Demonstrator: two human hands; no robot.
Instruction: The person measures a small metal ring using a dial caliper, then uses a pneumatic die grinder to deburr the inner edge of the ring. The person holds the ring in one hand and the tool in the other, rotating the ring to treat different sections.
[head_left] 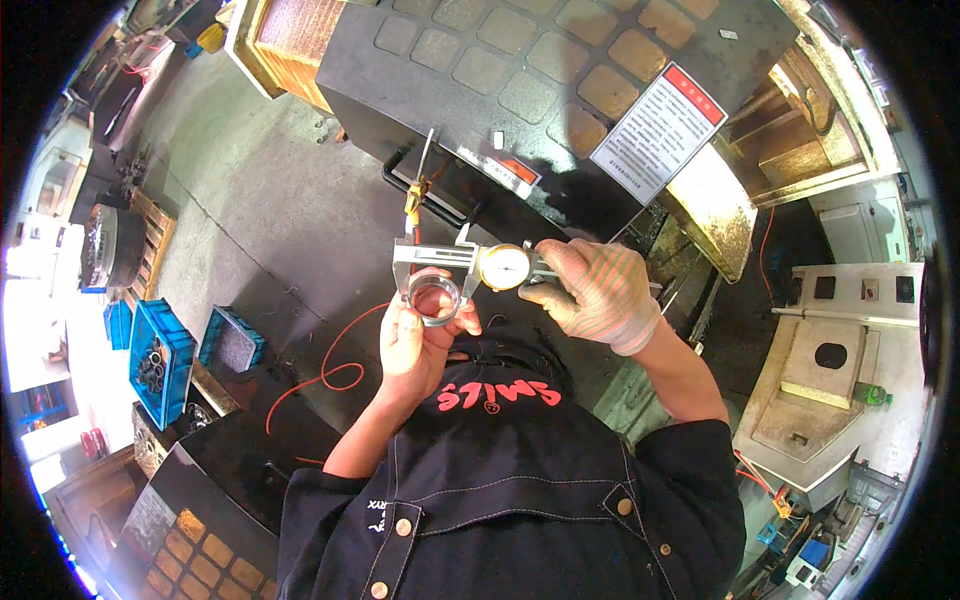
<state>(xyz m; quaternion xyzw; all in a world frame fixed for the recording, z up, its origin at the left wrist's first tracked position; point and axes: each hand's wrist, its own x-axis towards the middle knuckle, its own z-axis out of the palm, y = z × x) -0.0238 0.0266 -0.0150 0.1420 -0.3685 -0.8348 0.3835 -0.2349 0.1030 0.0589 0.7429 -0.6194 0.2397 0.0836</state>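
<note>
A shiny metal ring is held between the bare fingers of my left hand. My right hand, in a striped work glove, grips the end of a dial caliper with a round white dial in a yellow rim. The caliper lies roughly level, its jaws pointing down at either side of the ring. Whether both jaws press on the metal I cannot tell. Part of the ring is covered by my left fingers.
Ahead stands a dark machine cover with a pale notice sheet. An air gun hangs at its edge; a red hose curls on the floor. Blue crates of metal parts stand left, a light machine panel right.
</note>
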